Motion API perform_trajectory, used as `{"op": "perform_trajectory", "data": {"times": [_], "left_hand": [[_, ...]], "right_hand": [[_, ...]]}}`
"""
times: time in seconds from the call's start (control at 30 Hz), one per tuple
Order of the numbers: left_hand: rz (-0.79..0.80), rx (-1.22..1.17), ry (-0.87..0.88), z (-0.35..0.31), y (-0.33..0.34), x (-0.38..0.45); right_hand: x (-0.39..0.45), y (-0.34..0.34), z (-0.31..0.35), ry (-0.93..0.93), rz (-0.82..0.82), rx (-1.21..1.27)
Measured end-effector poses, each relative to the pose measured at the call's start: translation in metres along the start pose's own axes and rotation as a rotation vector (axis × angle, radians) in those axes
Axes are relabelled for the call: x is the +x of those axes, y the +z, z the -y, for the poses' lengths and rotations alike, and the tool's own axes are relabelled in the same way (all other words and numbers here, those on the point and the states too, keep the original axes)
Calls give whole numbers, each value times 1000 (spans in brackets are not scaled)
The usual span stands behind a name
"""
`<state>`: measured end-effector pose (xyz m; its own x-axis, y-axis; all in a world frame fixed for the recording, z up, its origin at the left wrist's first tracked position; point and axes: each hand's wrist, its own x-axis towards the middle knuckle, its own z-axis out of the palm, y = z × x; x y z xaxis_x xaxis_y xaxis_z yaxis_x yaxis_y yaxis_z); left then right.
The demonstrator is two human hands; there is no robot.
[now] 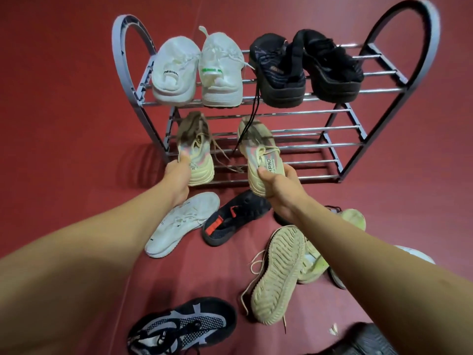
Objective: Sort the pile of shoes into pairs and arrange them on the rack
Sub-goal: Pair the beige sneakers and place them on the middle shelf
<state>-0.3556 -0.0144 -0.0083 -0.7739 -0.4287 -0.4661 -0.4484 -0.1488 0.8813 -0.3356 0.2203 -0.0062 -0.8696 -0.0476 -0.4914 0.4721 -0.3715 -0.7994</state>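
At centre frame, from my head view, my left hand [179,172] grips the heel of one cream knit sneaker [195,149] and my right hand [277,183] grips the heel of its match, the second cream sneaker [258,155]. I hold them by the heels so the toes lead toward the rack [378,90], and I judge they are headed for its middle shelf [302,129], which shows bare bars to the right. Both shoes run lengthwise away from me, toes up-frame and heels down-frame, roughly parallel but apart.

Higher in the frame, the top shelf already carries a white pair [197,70] at the left and a black pair [304,67] at the right, heels toward me; a black lace hangs down from the black pair in front of my right-hand shoe.

Lower down, the pile on the red floor [64,124] is unsorted: a white sneaker [179,224], a black sneaker with red tabs [233,219], a beige shoe lying sole-up [277,275], and a black-and-grey sneaker [184,326] at the bottom edge.
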Motion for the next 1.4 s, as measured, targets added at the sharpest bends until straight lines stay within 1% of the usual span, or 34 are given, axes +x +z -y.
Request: {"op": "perform_trajectory", "data": {"times": [0.1, 0.2, 0.27, 0.3, 0.33, 0.43, 0.53, 0.6, 0.63, 0.73, 0.77, 0.8, 0.9, 0.93, 0.97, 1.1, 1.23, 1.4], "left_hand": [[50, -17, 26, -13, 3, 10], [178, -124, 7, -28, 6, 8], [245, -134, 9, -30, 5, 14], [239, -129, 13, -29, 5, 19], [197, -109, 7, -28, 3, 21], [44, -103, 17, -22, -3, 31], [-20, -144, 86, -17, -11, 40], [-77, -142, 120, -15, -14, 44], [-95, -121, 124, -14, -15, 43], [-98, -49, 60, -12, -10, 30], [-104, -25, 31, -10, -7, 28], [-120, 7, 32, -7, -6, 27], [-138, 204, 152, -3, -6, 29], [-153, 267, 171, -1, -7, 33], [-161, 312, 185, 1, -10, 39], [-172, 359, 265, -5, -9, 26], [-163, 330, 300, -1, -9, 17], [-85, 303, 308, 16, -25, 0]], "right_hand": [[17, 16, -6, -14, 10, -16], [30, 30, -4, -1, 46, -48], [39, 39, -1, 32, 101, -71], [40, 44, 2, 40, 141, -98], [45, 48, 3, 42, 145, -124], [61, 52, 3, -3, 65, -179], [72, 52, 1, -45, 58, -268], [72, 54, -2, -51, 18, -378], [64, 55, -1, -57, -33, -466], [48, 57, 4, -81, -232, -792], [44, 57, 5, -112, -262, -872], [40, 59, 7, -158, -265, -957], [35, 68, 10, -346, -208, -1227], [37, 72, 10, -390, -199, -1276], [39, 75, 10, -413, -194, -1290], [51, 84, 10, -470, -141, -1271], [60, 87, 10, -431, -71, -1199], [45, 59, -1, -478, -47, -1160]]}}
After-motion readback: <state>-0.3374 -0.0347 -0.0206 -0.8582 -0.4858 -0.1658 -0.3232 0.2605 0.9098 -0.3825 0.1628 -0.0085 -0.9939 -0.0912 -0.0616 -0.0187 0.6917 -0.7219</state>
